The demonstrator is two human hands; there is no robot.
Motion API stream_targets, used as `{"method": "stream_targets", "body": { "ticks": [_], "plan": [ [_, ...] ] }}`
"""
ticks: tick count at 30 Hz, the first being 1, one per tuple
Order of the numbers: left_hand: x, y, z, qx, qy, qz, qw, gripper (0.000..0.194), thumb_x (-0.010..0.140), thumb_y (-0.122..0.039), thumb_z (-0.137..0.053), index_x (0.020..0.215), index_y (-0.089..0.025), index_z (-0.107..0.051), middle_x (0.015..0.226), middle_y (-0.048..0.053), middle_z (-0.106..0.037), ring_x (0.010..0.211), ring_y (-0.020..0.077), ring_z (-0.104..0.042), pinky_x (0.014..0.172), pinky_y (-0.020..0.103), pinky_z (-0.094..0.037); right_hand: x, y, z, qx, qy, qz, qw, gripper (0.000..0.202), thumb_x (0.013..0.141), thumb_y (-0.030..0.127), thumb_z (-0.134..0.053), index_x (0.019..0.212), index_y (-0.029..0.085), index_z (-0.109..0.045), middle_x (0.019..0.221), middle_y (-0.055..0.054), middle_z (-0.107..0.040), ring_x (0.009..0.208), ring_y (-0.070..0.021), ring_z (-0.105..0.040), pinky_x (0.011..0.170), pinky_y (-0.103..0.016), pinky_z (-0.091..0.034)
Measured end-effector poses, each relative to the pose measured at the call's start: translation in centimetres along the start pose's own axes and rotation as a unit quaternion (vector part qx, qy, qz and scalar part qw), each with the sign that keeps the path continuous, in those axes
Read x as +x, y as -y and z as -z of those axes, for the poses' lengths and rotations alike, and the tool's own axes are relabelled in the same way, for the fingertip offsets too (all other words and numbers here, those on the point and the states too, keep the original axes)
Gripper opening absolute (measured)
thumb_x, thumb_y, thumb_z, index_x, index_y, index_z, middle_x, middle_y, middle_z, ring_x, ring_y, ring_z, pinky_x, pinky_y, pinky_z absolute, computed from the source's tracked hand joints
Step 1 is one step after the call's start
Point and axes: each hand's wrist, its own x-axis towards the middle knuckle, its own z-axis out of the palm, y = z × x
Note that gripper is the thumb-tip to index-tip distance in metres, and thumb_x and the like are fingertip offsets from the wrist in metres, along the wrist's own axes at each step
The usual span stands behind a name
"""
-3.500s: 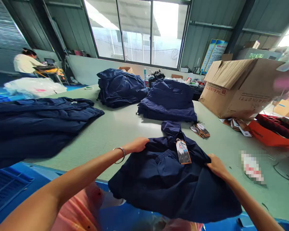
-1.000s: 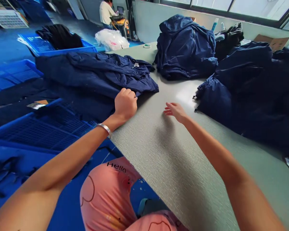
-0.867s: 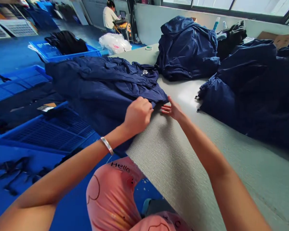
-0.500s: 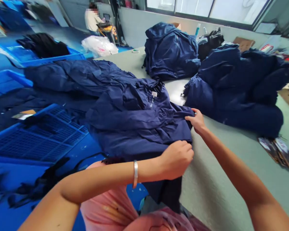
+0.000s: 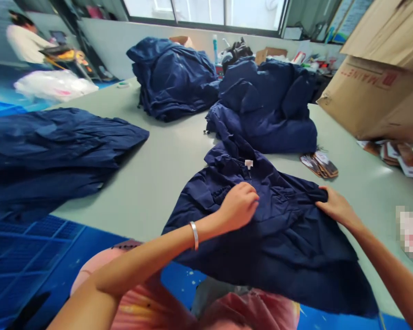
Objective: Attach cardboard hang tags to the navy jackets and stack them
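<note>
A navy blue hooded jacket (image 5: 261, 256) lies spread in front of me, its lower part hanging over the table edge. A small white label (image 5: 248, 163) shows at its neck, above a short zip. My left hand (image 5: 239, 206), with a silver bracelet at the wrist, is closed on the jacket's front just below the zip; its fingertips are partly hidden. Over at the right side, my right hand (image 5: 335, 206) grips the jacket's sleeve edge between thumb and fingers.
Navy garments lie in a flat pile (image 5: 55, 156) at the left and two heaps (image 5: 175, 78) (image 5: 268, 101) at the back. Beyond my right hand are hang tags (image 5: 320, 164) and cardboard boxes (image 5: 375, 96). A blue crate (image 5: 30, 252) stands below the table; a person (image 5: 27, 41) is far left.
The jacket has come away from the pile on the left and now lies in front of me. My view has swung right, bringing the boxes in. My left hand has shifted from the jacket's edge to its front.
</note>
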Motion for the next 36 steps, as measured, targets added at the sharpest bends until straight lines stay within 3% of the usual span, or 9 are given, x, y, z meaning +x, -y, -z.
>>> {"method": "stream_targets", "body": {
  "ticks": [3, 6, 9, 12, 16, 19, 22, 28, 36],
  "plan": [
    [1.6, 3.6, -1.1, 0.027, -0.035, 0.053, 0.998, 0.016, 0.086, -0.015, -0.051, 0.088, -0.018, -0.067, 0.102, 0.010, -0.066, 0.103, 0.0235, -0.057, 0.096, 0.042, -0.049, -1.2, 0.4, 1.6, -0.101, -0.060, 0.046, 0.992, 0.056, 0.067, 0.017, -0.058, 0.123, 0.012, -0.058, 0.119, -0.025, -0.058, 0.108, -0.0397, -0.059, 0.093, -0.052, -0.045],
    [3.0, 5.7, -2.8, 0.073, -0.043, 0.090, 0.992, 0.022, 0.087, -0.020, -0.050, 0.102, -0.015, -0.066, 0.117, 0.014, -0.062, 0.121, 0.0283, -0.050, 0.108, 0.047, -0.042, -0.7, 4.8, 1.5, -0.059, -0.084, 0.134, 0.986, 0.049, 0.074, 0.017, -0.056, 0.123, 0.011, -0.057, 0.130, -0.024, -0.050, 0.124, -0.0378, -0.049, 0.105, -0.050, -0.038],
    [4.3, 6.8, -4.8, 0.096, -0.037, 0.130, 0.986, 0.033, 0.090, -0.026, -0.049, 0.118, -0.012, -0.060, 0.132, 0.017, -0.056, 0.131, 0.0324, -0.043, 0.113, 0.052, -0.036, 1.1, 10.1, -0.6, 0.040, -0.057, 0.222, 0.972, 0.039, 0.080, 0.013, -0.050, 0.117, 0.016, -0.061, 0.128, -0.018, -0.054, 0.124, -0.0302, -0.051, 0.107, -0.044, -0.039],
    [5.5, 7.8, -6.9, 0.094, -0.028, 0.137, 0.986, 0.041, 0.090, -0.026, -0.048, 0.127, -0.010, -0.053, 0.137, 0.019, -0.052, 0.136, 0.0336, -0.040, 0.114, 0.054, -0.035, 3.2, 13.2, -3.6, 0.120, -0.033, 0.288, 0.950, 0.039, 0.080, 0.006, -0.044, 0.113, 0.016, -0.061, 0.126, -0.014, -0.057, 0.122, -0.0244, -0.052, 0.107, -0.038, -0.040],
    [8.0, 8.6, -9.4, 0.041, -0.008, 0.072, 0.997, 0.042, 0.089, -0.020, -0.046, 0.130, -0.012, -0.049, 0.137, 0.018, -0.052, 0.134, 0.0300, -0.043, 0.113, 0.053, -0.037, 5.2, 11.8, -6.2, 0.115, -0.028, 0.229, 0.966, 0.036, 0.079, 0.005, -0.045, 0.107, 0.014, -0.065, 0.113, -0.014, -0.063, 0.110, -0.0249, -0.057, 0.100, -0.036, -0.043],
    [10.4, 8.4, -10.7, 0.018, -0.001, 0.031, 0.999, 0.039, 0.088, -0.020, -0.047, 0.126, -0.013, -0.052, 0.135, 0.018, -0.054, 0.132, 0.0298, -0.045, 0.113, 0.052, -0.039, 5.7, 9.1, -6.1, 0.072, -0.074, 0.151, 0.983, 0.035, 0.077, 0.003, -0.044, 0.101, 0.013, -0.068, 0.110, -0.016, -0.064, 0.107, -0.0271, -0.058, 0.100, -0.038, -0.042],
    [11.8, 8.0, -11.3, 0.016, -0.010, 0.021, 1.000, 0.040, 0.087, -0.022, -0.051, 0.125, -0.013, -0.054, 0.134, 0.017, -0.055, 0.132, 0.0304, -0.046, 0.113, 0.051, -0.039, 5.9, 8.0, -5.5, 0.102, -0.118, 0.134, 0.979, 0.037, 0.072, 0.002, -0.046, 0.098, 0.012, -0.069, 0.109, -0.017, -0.064, 0.105, -0.0270, -0.059, 0.098, -0.038, -0.044],
    [11.4, 8.5, -11.5, 0.006, -0.018, 0.014, 1.000, 0.030, 0.084, -0.020, -0.058, 0.112, -0.016, -0.067, 0.130, 0.015, -0.058, 0.130, 0.0312, -0.047, 0.111, 0.052, -0.041, 7.4, 9.2, -6.5, 0.275, -0.066, 0.019, 0.959, 0.024, 0.076, 0.025, -0.060, 0.093, 0.013, -0.073, 0.094, -0.012, -0.068, 0.078, -0.0210, -0.063, 0.080, -0.035, -0.051],
    [11.3, 8.9, -11.2, -0.034, -0.012, -0.023, 0.999, 0.038, 0.080, -0.011, -0.060, 0.116, -0.023, -0.069, 0.126, 0.010, -0.060, 0.126, 0.0297, -0.045, 0.109, 0.053, -0.042, 7.4, 9.0, -6.7, 0.382, -0.077, 0.051, 0.919, 0.016, 0.066, 0.033, -0.071, 0.073, 0.019, -0.074, 0.083, -0.006, -0.069, 0.068, -0.0172, -0.057, 0.068, -0.031, -0.046]
  ]
}}
